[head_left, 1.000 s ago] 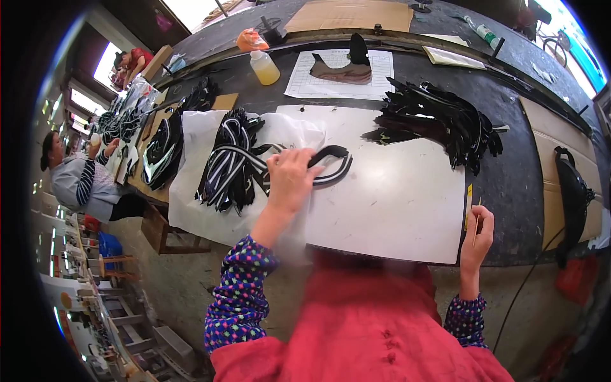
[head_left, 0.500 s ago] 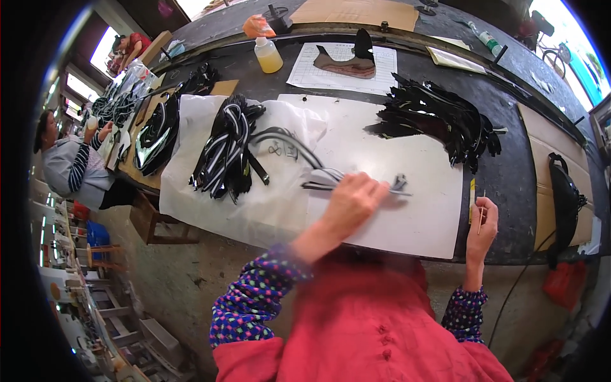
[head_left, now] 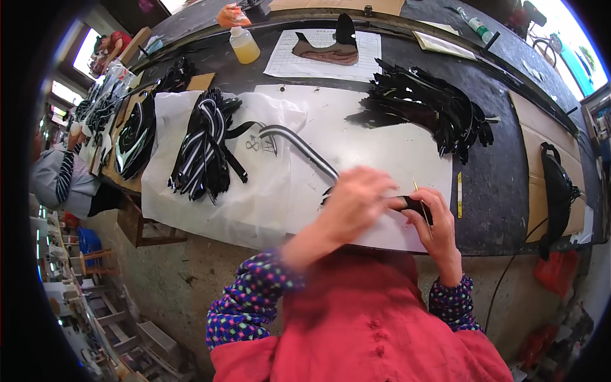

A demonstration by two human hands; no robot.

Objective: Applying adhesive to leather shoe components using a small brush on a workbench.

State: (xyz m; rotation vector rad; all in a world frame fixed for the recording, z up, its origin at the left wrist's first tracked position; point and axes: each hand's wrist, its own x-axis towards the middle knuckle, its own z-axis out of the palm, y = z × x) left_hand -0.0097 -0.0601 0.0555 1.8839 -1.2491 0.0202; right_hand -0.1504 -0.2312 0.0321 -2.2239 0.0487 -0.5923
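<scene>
The left hand [head_left: 356,200] lies blurred over the near edge of the white sheet [head_left: 382,137], fingers curled down onto a long black strap [head_left: 299,145] with a pale stripe. Its grip is hard to read through the blur, but the palm presses on the strap's near end. The strap runs from under that hand up and left across the sheet, then bends in a hook near a small dark mark on the paper. Its middle stretch vanishes beneath the hand, so how it joins the dark end at the right cannot be told.

The right hand [head_left: 436,219] sits just beside the left, closed around that dark end [head_left: 417,205] and pinching a thin yellowish stick [head_left: 421,202] that slants up between the fingers. The stick's tip is too fine to make out.

Left of the sheet's centre a bundle of black-and-white straps [head_left: 203,146] rests on crumpled white plastic [head_left: 191,204]. A heap of black pieces [head_left: 426,105] lies at the sheet's far right corner. Beyond, a brown shoe upper [head_left: 328,51] sits on a printed page beside a bottle [head_left: 244,44] of yellow liquid. A yellow ruler [head_left: 459,194] lies on the dark table [head_left: 503,165] right of the sheet. A black bag [head_left: 557,184] rests on cardboard, its lower part curving away into the rim. At far left another person's striped sleeve [head_left: 63,181] shows, mostly cut off.
</scene>
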